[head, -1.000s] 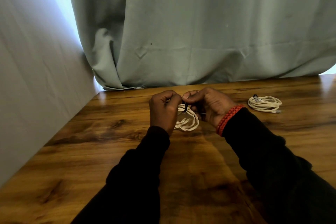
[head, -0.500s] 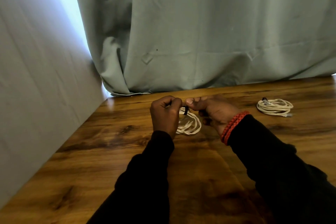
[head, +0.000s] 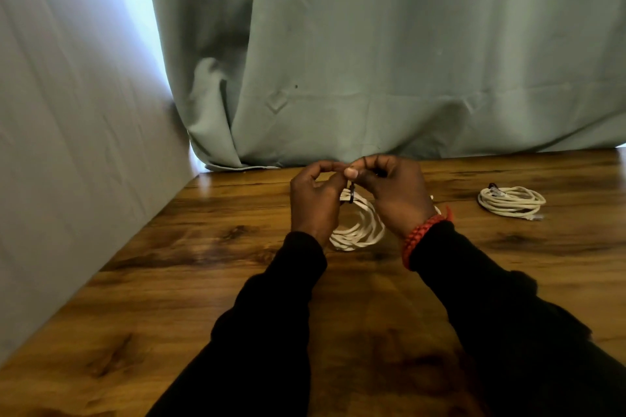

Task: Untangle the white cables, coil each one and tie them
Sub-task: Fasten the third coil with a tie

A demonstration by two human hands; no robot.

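A coiled white cable [head: 359, 228] is being held just above the wooden table [head: 203, 281], its dark tie [head: 351, 195] being pinched by the left hand [head: 315, 203] and right hand [head: 394, 195]. A second tied coil [head: 511, 201] is lying farther right, before the curtain [head: 372, 61].

Both hands' fingers [head: 350, 173] pinch black tie [head: 351, 195] around cable coil [head: 359, 230].

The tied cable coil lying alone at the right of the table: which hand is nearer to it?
Right. The right hand is left of the tied coil, apart from it; the left hand is farther left.
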